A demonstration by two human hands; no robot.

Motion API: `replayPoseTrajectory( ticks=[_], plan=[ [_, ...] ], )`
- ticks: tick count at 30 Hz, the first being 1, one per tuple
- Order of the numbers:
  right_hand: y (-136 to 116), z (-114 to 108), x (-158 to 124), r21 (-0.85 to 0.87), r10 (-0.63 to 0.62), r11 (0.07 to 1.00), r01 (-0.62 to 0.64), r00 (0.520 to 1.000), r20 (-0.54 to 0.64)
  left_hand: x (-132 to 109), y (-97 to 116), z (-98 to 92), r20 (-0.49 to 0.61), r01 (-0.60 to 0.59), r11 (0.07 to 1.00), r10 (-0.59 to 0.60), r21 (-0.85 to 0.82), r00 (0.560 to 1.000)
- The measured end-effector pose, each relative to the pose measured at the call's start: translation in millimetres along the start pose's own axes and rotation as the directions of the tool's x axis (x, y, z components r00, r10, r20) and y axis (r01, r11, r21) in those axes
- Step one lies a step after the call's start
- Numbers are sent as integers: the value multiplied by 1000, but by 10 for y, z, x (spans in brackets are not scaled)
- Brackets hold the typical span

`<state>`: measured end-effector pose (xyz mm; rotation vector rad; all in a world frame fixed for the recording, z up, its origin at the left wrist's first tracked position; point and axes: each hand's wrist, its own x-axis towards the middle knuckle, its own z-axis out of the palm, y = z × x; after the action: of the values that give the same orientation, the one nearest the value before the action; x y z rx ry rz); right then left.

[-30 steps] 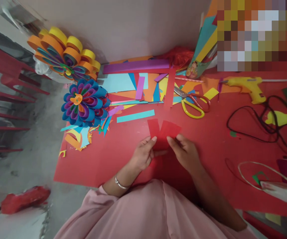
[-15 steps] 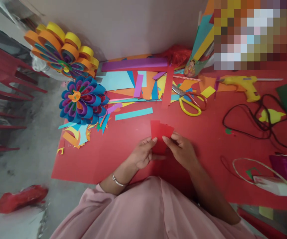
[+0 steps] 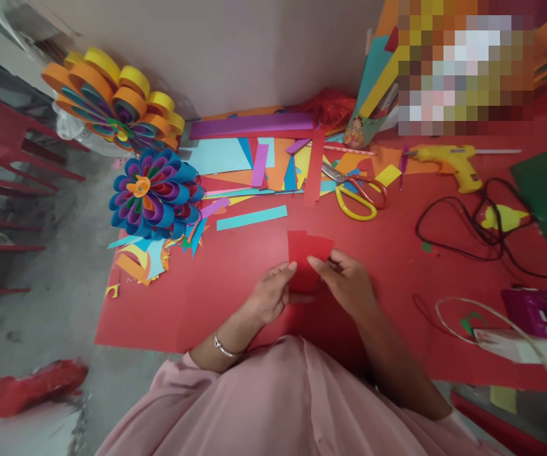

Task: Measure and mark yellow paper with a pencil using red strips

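Note:
Both my hands pinch a bent red paper strip [image 3: 308, 252] just above the red sheet [image 3: 216, 297] that covers the work surface. My left hand [image 3: 270, 292] grips the strip's left side with thumb and fingers closed on it. My right hand [image 3: 349, 285] grips its right side the same way. The strip's two ends point away from me and lie almost one over the other.
Cut paper strips [image 3: 254, 158] lie heaped at the back, with yellow-handled scissors [image 3: 356, 196] to their right. A yellow glue gun [image 3: 454, 164] and its black cord [image 3: 482, 234] lie at the right. Two paper flowers [image 3: 152, 193] sit at the left edge.
The strip's two ends, spread in a V a second ago, have been brought together until they nearly overlap. My hands have come slightly closer.

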<state>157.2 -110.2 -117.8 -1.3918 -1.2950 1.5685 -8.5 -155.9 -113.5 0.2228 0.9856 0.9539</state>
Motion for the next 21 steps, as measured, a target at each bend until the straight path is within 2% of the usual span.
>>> replayPoseTrajectory(
  ticks=[8,15,21],
  plan=[
    [-87,5,-36,-6,35,999,-36,999,-42,36,-74,-17,-57,-69,996,72,59,996],
    [-100,3,-26,-96,12,995,-16,999,-43,12,-21,19,-61,-13,996,18,85,998],
    [-74,-21,-12,-5,79,997,-79,995,69,21,-4,-50,-28,19,957,-11,288,1000]
  ],
)
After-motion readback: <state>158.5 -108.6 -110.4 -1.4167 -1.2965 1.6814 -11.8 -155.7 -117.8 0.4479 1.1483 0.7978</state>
